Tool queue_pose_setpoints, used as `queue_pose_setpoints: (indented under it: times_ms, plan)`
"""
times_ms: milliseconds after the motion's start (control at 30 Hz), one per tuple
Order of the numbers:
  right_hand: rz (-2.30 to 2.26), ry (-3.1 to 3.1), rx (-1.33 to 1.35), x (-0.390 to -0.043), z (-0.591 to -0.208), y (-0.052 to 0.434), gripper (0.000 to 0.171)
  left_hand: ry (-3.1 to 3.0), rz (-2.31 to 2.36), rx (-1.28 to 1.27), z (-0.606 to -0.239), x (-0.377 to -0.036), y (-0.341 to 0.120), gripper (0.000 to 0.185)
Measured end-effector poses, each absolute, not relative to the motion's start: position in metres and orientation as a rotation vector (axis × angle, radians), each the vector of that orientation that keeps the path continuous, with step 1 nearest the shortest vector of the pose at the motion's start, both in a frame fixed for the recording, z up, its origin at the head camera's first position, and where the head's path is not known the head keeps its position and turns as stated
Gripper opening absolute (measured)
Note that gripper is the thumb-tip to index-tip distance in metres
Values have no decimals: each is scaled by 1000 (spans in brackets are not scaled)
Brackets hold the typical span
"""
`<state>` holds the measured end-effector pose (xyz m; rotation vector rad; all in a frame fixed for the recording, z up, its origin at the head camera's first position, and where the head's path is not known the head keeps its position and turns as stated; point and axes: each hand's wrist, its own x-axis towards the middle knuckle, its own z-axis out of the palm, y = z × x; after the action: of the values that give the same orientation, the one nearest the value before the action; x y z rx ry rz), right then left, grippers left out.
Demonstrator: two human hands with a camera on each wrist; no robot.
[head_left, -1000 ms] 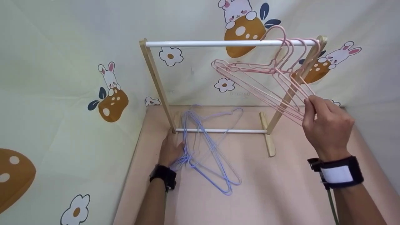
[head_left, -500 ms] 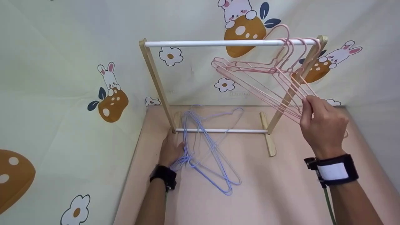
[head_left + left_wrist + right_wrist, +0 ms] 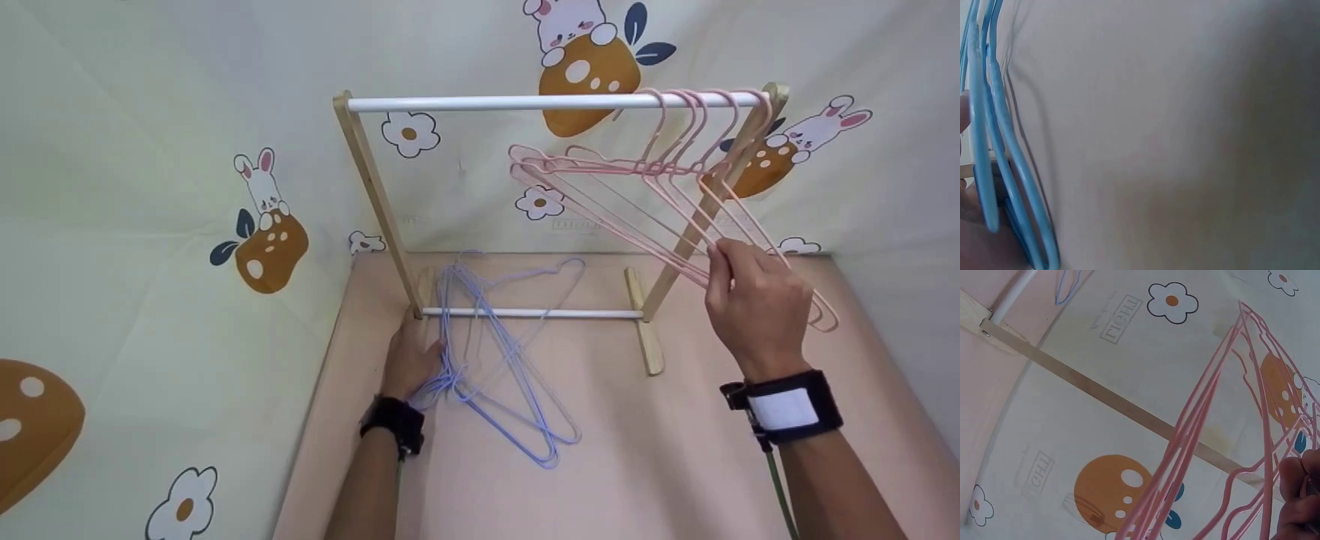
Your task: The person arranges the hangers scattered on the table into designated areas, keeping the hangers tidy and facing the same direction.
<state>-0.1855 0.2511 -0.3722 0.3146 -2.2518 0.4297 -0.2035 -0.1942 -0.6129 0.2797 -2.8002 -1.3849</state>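
Several pink clothes hangers hang by their hooks from the white top bar of a small clothes rack, near its right end. My right hand pinches the lower right side of a pink hanger. In the right wrist view its curled fingers show at the right edge, beside the pink wires. Down at the rack's left post, my left hand grips the wooden foot, which it mostly hides. Beside its thumb lies a tangle of blue clothes hangers; their wires also cross the left wrist view.
The blue hangers overlap the rack's lower white bar. A wooden right foot stands on the pink floor. Pale cloth walls printed with rabbits and flowers close in the sides and back.
My right hand has moved left and slightly down. The leftmost pink hanger's hook, above the bar before, has come down onto it. My left hand and the blue hangers have stayed put.
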Motion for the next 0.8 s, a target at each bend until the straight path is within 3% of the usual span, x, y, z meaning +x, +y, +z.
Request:
queue_pose_setpoints:
  times_ms: [800]
  plan:
    - [382, -2241, 292, -193, -381, 253, 33, -2822, -1430, 298, -614, -205, -196, 98]
